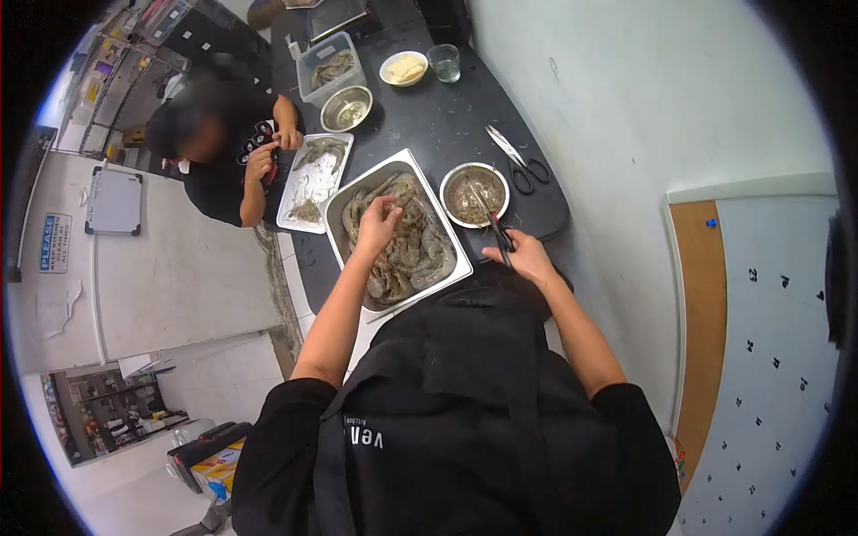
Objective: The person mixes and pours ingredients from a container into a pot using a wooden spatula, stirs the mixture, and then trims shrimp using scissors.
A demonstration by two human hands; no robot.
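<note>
My left hand (pixel 379 225) is over the deep white-rimmed metal pan (pixel 458 243), its fingers curled and closed on a shrimp in the pile of raw, grey-brown shrimp (pixel 416 246). In my right hand (pixel 527 257) is a pair of scissors (pixel 500 236) with dark handles. Their blades point away from me over a round metal bowl (pixel 450 210) that holds small brownish trimmings (pixel 466 198). The bowl stands on the table just right of the pan.
A second pair of scissors (pixel 520 170) lies on the dark table (pixel 407 121). Farther back are a small metal bowl (pixel 332 118), a clear tub (pixel 306 76), a pale-filled bowl (pixel 384 75) and a glass (pixel 444 64). A co-worker (pixel 219 152) handles something over a white tray (pixel 286 201).
</note>
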